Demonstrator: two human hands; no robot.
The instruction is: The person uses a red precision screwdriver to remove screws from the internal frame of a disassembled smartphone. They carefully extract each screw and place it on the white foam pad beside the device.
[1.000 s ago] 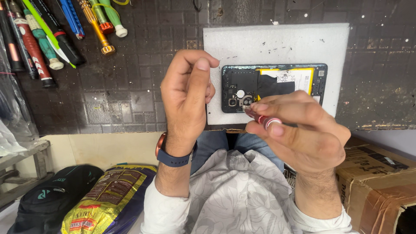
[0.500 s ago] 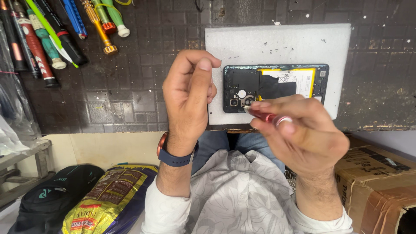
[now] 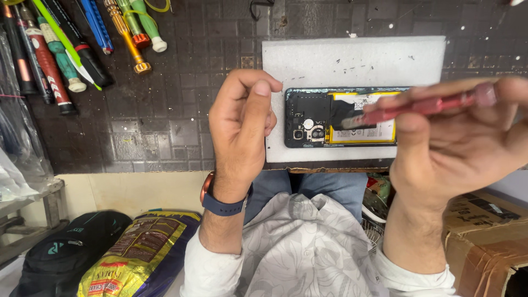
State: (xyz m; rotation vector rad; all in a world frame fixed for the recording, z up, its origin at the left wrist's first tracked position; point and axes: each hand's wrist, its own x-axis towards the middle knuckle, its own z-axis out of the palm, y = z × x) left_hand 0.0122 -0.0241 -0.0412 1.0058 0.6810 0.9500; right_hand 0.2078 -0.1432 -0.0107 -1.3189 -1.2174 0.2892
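So the right hand (image 3: 462, 148) is pinching a red screwdriver (image 3: 423, 107) between thumb and fingers, its tip down on the opened phone (image 3: 341, 118) near the yellow battery (image 3: 379, 132). That phone lies on a white foam pad (image 3: 352, 60) on the dark bench mat (image 3: 165, 126). Beside the phone's left end, the left hand (image 3: 239, 129) is loosely curled; hard to tell if it's actually touching. More screwdrivers (image 3: 82, 49) sit top left.

screwdriver (image 3: 423, 106) red | battery (image 3: 379, 132) yellow | pad (image 3: 352, 63) white | mat (image 3: 181, 110) dark grid | watch strap (image 3: 223, 204) navy
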